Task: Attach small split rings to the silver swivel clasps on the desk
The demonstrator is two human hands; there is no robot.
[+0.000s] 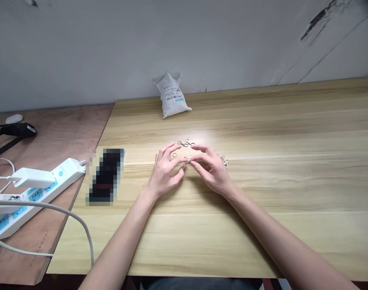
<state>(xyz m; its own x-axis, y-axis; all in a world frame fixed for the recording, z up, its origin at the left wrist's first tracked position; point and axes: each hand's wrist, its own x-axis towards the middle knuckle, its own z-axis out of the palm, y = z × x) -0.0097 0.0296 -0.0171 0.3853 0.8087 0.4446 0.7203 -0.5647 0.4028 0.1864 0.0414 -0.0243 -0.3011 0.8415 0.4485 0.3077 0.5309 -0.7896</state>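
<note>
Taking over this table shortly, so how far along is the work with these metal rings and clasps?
Done: a linked-looking cluster of rings lies beyond the hands, though nothing looks clearly finished. In hand: the left hand and right hand pinch a small metal piece between them. Still lying out: a loose ring by the left hand and a clasp by the right.

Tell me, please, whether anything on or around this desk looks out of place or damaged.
Dark scrape marks on the wall look like damage. Small metal rings and clasps lie scattered around the left hand and right hand, and a white sack slumps tilted against the wall.
</note>
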